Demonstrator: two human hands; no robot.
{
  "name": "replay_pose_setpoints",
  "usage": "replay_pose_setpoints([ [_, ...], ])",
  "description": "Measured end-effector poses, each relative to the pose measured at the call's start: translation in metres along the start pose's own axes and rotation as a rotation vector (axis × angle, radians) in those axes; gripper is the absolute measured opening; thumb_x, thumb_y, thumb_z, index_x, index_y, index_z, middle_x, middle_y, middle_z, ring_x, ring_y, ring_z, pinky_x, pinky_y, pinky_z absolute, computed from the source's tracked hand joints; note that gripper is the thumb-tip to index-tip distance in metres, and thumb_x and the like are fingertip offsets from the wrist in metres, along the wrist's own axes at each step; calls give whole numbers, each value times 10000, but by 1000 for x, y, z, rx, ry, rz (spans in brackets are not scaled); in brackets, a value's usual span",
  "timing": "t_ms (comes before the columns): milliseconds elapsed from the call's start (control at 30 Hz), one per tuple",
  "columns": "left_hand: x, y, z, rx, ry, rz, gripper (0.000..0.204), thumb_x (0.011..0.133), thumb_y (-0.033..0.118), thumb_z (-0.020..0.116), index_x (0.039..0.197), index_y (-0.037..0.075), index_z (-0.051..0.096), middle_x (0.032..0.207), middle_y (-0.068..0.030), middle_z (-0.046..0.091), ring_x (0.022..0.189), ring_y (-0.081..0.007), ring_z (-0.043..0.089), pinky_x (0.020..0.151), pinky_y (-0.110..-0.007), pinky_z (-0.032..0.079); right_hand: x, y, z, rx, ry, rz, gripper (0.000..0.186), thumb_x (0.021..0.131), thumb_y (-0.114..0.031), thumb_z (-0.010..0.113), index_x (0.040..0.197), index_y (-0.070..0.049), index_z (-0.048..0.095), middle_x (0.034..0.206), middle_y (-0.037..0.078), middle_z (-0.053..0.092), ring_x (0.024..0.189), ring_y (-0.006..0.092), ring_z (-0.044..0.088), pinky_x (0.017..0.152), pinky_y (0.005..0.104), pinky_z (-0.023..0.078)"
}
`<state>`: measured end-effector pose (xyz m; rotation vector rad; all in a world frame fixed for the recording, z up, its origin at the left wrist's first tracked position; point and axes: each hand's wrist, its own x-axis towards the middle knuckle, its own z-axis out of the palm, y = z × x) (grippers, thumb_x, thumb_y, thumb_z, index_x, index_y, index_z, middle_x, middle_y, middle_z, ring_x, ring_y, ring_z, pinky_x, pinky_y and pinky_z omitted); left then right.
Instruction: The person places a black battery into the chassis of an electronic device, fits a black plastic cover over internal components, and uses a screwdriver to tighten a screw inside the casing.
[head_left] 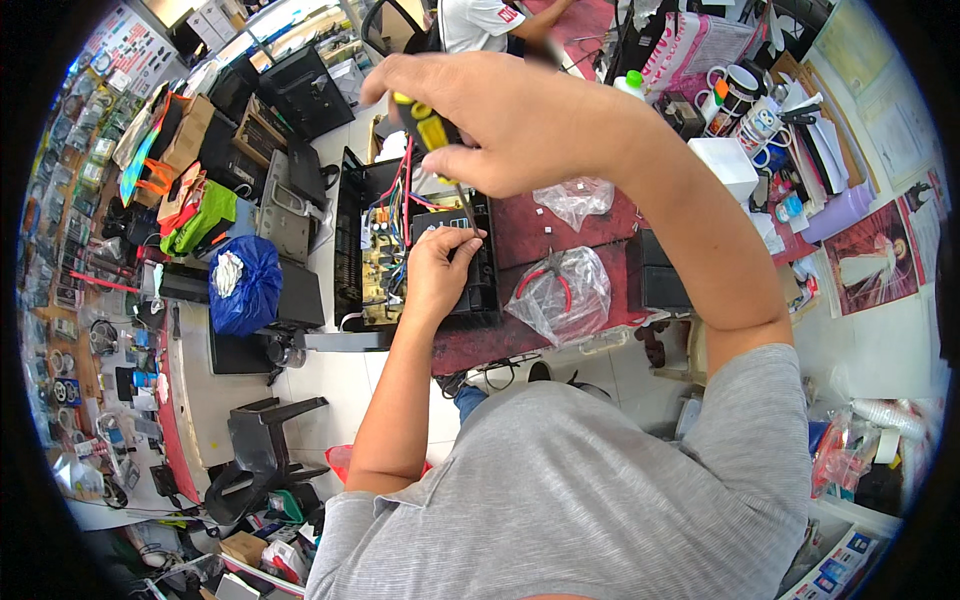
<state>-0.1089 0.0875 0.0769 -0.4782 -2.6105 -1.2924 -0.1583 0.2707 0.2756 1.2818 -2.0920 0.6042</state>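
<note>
An opened black device case (487, 270) with circuit boards (380, 262) and several coloured wires lies in front of me. My right hand (490, 120) is closed round the yellow and black handle of a screwdriver (428, 128), raised over the case. The screwdriver's thin shaft points down toward the fingertips of my left hand (440, 262). That hand is low over the right part of the case, its thumb and index finger pinched near the shaft's lower end. Whatever lies between those fingers is too small to make out.
On the red table (510, 245), right of the case, red-handled pliers (560, 285) lie on a clear plastic bag (590, 300). A black box (655, 272) stands farther right. A blue bag (245, 285) is at the left; another person (480, 25) sits at the far side.
</note>
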Motion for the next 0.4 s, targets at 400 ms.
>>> replay_pose_setpoints([
  [400,-1,0,2,-15,10,14,105,885,89,731,968,43,777,937,-133,737,893,-309,647,842,-397,496,13,-10,-13,-121,-293,210,530,824,-362,798,1247,-103,612,1087,155,716,939,340,725,857,441,564],
])
